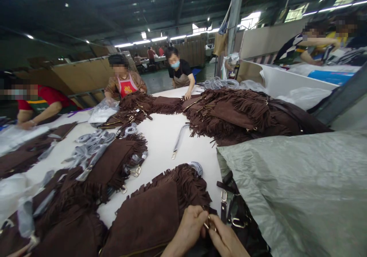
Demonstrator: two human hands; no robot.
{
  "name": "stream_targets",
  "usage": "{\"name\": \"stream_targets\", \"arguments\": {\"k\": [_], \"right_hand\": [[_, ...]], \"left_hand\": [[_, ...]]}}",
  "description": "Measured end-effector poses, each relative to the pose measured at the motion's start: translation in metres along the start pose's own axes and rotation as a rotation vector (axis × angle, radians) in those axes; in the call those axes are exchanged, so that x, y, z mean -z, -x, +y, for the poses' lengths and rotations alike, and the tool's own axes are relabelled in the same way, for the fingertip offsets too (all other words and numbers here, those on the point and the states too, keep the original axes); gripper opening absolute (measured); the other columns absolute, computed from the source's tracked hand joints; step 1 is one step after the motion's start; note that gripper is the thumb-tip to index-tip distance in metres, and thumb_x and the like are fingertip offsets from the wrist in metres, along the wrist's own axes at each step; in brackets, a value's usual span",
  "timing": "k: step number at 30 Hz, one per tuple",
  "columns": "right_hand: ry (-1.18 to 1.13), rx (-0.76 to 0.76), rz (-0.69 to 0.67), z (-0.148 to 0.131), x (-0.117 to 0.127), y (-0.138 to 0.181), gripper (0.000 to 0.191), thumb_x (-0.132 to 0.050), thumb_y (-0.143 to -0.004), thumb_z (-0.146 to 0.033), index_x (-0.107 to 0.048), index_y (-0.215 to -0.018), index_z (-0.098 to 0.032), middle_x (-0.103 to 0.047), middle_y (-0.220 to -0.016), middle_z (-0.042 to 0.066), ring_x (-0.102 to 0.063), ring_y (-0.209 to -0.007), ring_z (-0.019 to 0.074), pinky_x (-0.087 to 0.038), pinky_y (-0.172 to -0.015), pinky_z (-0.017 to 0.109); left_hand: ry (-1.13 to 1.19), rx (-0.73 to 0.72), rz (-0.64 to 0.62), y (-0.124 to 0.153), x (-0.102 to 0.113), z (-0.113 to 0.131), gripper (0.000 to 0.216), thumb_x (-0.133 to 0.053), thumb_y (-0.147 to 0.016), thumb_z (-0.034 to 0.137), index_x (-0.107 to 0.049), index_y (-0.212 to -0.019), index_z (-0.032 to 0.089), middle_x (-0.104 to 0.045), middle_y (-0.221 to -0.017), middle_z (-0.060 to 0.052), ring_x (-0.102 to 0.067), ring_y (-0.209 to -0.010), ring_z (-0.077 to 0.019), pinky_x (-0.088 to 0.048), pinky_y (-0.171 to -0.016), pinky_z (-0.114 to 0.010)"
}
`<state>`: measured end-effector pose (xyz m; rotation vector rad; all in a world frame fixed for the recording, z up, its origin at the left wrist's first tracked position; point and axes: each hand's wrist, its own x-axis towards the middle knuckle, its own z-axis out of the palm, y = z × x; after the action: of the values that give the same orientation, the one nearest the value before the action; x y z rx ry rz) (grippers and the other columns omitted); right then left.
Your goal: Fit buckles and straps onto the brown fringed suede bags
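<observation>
A brown suede fringed bag [155, 215] lies on the white table [163, 138] right in front of me. My left hand [187, 228] and my right hand [225, 239] meet at the bag's right edge, at the bottom of the view. Both are closed in a pinch on a small gold metal clasp [207, 225] between them. Just right of them hang a dark strap [223, 207] and a metal ring [237, 222].
Heaps of brown fringed bags [243, 113] cover the far table; more bags [111, 165] lie left with wrapped straps [91, 144]. A loose strap [179, 140] lies mid-table. A large grey-green sack [298, 188] fills the right. Several people work across the table.
</observation>
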<state>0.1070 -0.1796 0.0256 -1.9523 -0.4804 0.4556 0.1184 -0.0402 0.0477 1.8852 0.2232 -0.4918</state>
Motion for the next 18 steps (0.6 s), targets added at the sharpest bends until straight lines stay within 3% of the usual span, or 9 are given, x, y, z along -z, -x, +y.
{"name": "stream_targets", "arguments": {"k": [3, 8, 11, 15, 18], "right_hand": [[0.182, 0.141, 0.094, 0.025, -0.014, 0.003, 0.035, -0.034, -0.083, -0.019, -0.043, -0.116, -0.015, -0.06, -0.107, 0.011, -0.057, -0.099, 0.0169, -0.046, -0.084, 0.025], [0.431, 0.316, 0.275, 0.057, -0.045, 0.004, 0.038, -0.028, -0.08, -0.01, -0.042, -0.115, -0.01, -0.063, -0.097, 0.015, -0.062, -0.086, 0.0198, -0.052, -0.071, 0.026], [0.399, 0.231, 0.385, 0.064, -0.052, 0.008, 0.035, -0.024, -0.08, -0.011, -0.044, -0.109, -0.011, -0.064, -0.094, 0.015, -0.063, -0.082, 0.0207, -0.052, -0.071, 0.03], [0.322, 0.055, 0.464, 0.067, -0.044, 0.014, 0.032, -0.022, -0.084, -0.019, -0.047, -0.104, -0.014, -0.065, -0.087, 0.013, -0.064, -0.075, 0.0211, -0.051, -0.068, 0.03], [0.265, -0.002, 0.474, 0.064, -0.037, 0.011, 0.032, -0.022, -0.084, -0.022, -0.048, -0.102, -0.016, -0.065, -0.084, 0.011, -0.063, -0.075, 0.0213, -0.049, -0.066, 0.031]], "left_hand": [[0.051, 0.042, -0.006, -0.001, -0.002, -0.001, 0.035, -0.036, -0.068, 0.046, -0.044, -0.05, 0.017, -0.041, -0.035, 0.003, -0.03, -0.031, -0.0071, -0.023, -0.038, -0.02], [-0.117, 0.059, 0.015, 0.004, -0.006, -0.01, 0.033, -0.033, -0.077, 0.037, -0.041, -0.051, 0.018, -0.043, -0.04, 0.002, -0.035, -0.035, -0.0083, -0.026, -0.04, -0.02], [-0.447, -0.064, 0.128, 0.013, -0.006, -0.024, 0.032, -0.028, -0.084, 0.029, -0.048, -0.062, 0.017, -0.051, -0.053, -0.001, -0.047, -0.05, -0.0114, -0.033, -0.049, -0.021], [-0.851, -0.337, 0.338, 0.022, -0.007, -0.042, 0.022, -0.036, -0.081, 0.015, -0.053, -0.093, 0.019, -0.056, -0.093, -0.007, -0.052, -0.086, -0.0189, -0.041, -0.074, -0.029], [-0.984, -0.303, 0.35, 0.02, -0.007, -0.04, 0.029, -0.05, -0.074, 0.015, -0.051, -0.103, 0.02, -0.052, -0.104, -0.007, -0.048, -0.093, -0.0236, -0.041, -0.078, -0.036]]}}
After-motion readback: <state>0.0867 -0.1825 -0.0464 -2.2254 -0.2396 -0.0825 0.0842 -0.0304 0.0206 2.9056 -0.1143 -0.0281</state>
